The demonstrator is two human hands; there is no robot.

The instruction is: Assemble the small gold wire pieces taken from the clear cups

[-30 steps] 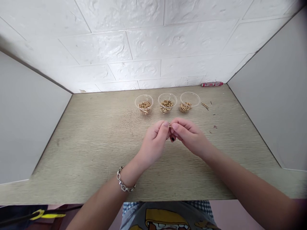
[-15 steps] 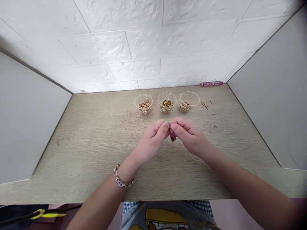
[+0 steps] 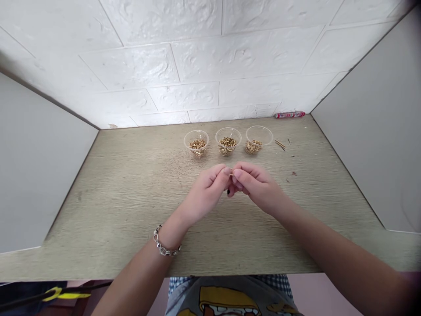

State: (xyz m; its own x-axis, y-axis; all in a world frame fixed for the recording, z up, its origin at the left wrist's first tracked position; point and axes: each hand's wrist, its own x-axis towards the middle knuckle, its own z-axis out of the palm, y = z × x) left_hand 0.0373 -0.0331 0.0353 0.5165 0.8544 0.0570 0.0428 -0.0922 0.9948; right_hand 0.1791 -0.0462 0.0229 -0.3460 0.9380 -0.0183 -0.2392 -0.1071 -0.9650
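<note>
Pale tabletop (image 3: 115,197) on my remote feed, left hand (image 3: 208,186) and right hand (image 3: 258,186) both pinching a thin gold piece (image 3: 231,174) between them, I'd guess because it's so tiny; three clear cups (image 3: 228,133) sit just beyond both hands, probably for easy reach

I can't read any words or numbers from where I stand. Far past the right hand (image 3: 258,188), a thin red tube (image 3: 290,115) has print too tiny to read.
</note>
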